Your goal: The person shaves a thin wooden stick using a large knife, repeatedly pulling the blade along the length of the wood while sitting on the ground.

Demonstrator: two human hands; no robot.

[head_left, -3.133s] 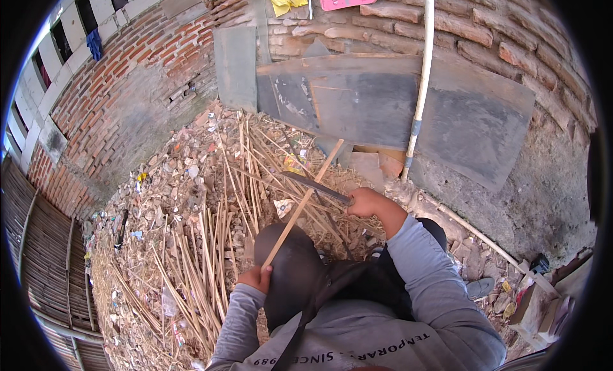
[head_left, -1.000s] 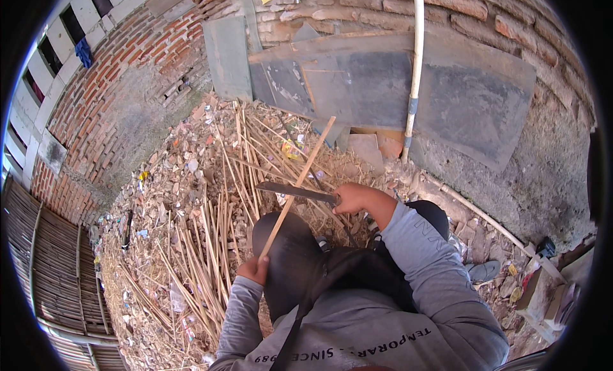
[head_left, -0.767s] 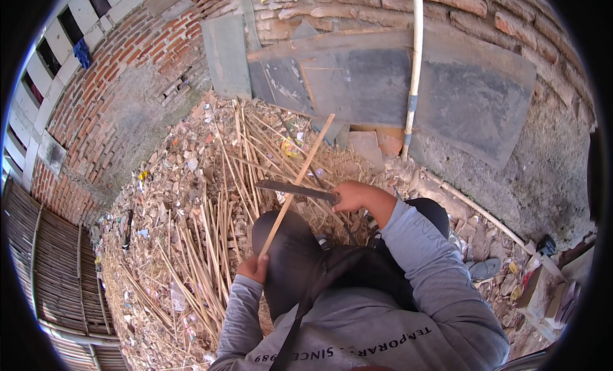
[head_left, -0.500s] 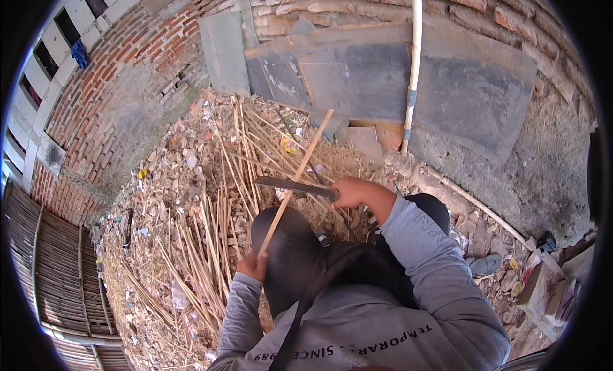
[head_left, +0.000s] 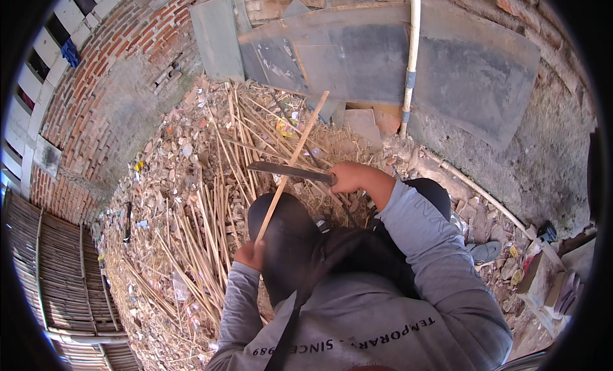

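My left hand (head_left: 250,254) is closed around the lower end of a long, pale bamboo strip (head_left: 302,145), which slants up and away to the right past my knee. In my right hand (head_left: 345,177) is the handle of a dark-bladed machete (head_left: 287,171). Its blade points left and lies across the strip at about mid-length, seemingly touching it. Below the blade, the strip runs past my bent left knee (head_left: 281,224) in dark trousers.
Several loose bamboo strips (head_left: 207,234) lie on rubble and litter to the left and ahead. Dark sheet panels (head_left: 472,77) lean on the far wall behind a white pipe (head_left: 413,45). A slatted bamboo panel (head_left: 60,269) stands at left, grey sandals (head_left: 485,251) at right.
Both hands, the machete and the bamboo strip sit slightly higher and further left in the picture, as does the background. The grips are the same.
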